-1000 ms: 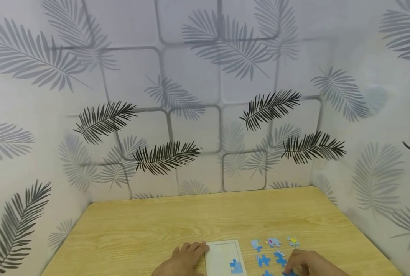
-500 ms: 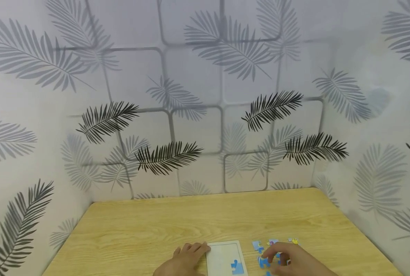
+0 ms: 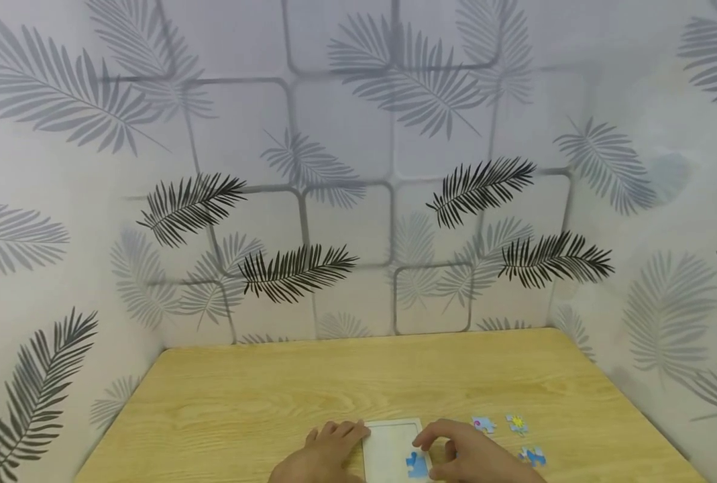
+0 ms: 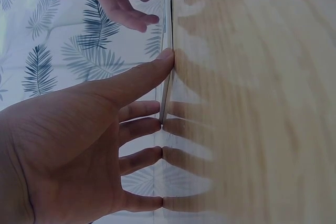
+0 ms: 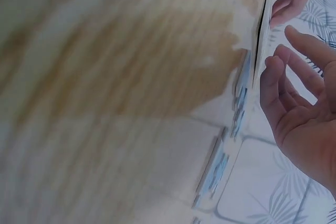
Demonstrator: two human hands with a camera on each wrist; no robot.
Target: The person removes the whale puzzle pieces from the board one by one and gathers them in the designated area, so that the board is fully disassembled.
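In the head view, a pale puzzle board (image 3: 385,439) lies flat near the table's front edge, with one blue jigsaw piece (image 3: 417,465) at its right side. My left hand (image 3: 320,455) rests beside the board, its fingertips on the table and thumb at the board's edge (image 4: 167,90) in the left wrist view. Over the board's right edge hovers my right hand (image 3: 469,453), fingers bent loosely and thumb apart. Both wrist views show nothing between the fingers of the right hand (image 5: 304,98). Some loose pieces are hidden behind it.
To the right lie a piece with a pink swirl (image 3: 483,424), one with a yellow sun (image 3: 517,423) and a blue-and-white piece (image 3: 533,457). A leaf-patterned wall covering (image 3: 346,288) rises behind the wooden table (image 3: 255,396).
My right hand has moved left from the loose pieces at lower right to the board's right edge. The left hand stays at the board's left side.
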